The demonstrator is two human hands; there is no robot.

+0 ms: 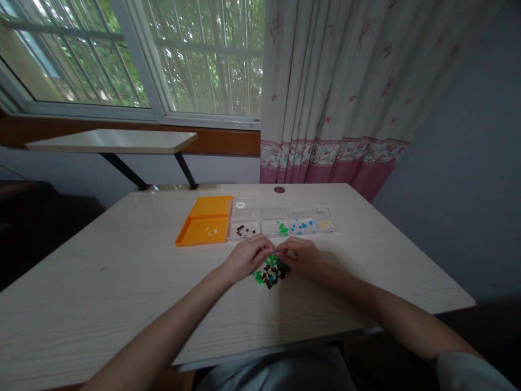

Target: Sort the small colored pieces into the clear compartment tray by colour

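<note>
A small heap of tiny bricks [271, 273], green, brown, blue and pale yellow, lies on the table. Just beyond its far edge, my left hand [246, 257] and my right hand [303, 256] meet with bent, closed fingers. Between their pinched fingertips shows a small blue brick [275, 251], touched from both sides; its exact shape is too small to make out. Behind the hands stands a clear compartment tray [260, 213]. Its near row holds brown pieces [240, 230], green pieces [282, 228], blue pieces [303, 225] and a few yellow pieces [324, 224] in separate compartments.
Left of the clear tray, touching it, is an orange tray [203, 207] with several white pieces [211, 231] in its near part. A raised shelf [114, 141] on dark legs is at the table's back left. The pale wooden table [122, 282] ends close to my lap.
</note>
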